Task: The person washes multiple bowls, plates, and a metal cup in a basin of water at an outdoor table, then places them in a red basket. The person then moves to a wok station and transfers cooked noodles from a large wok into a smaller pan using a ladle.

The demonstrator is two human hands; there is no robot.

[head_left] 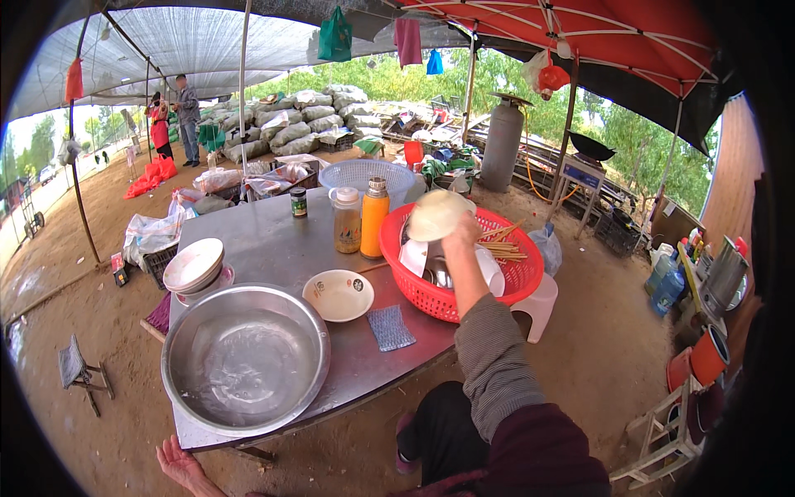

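Note:
My right hand (464,235) grips a pale bowl (437,214) above the red plastic basket (439,305). White bowls (490,271), metal ware and a bundle of chopsticks (503,251) lie inside that basket. Low at the left, my left hand (177,462) is open beside the table's near corner; whether it touches the edge I cannot tell. A wide steel basin (245,358) with a little water stands on the metal table (364,364). Right of it are a patterned bowl (338,296) and a folded blue-grey cloth (390,328). Stacked bowls (194,265) sit behind the basin.
An orange bottle (375,217), a clear jar (347,220), a small dark jar (298,203) and a pale blue basket (364,174) are farther back. A pink stool (540,308) stands right of the table, a folding stool (81,374) left. Two people stand at the far left.

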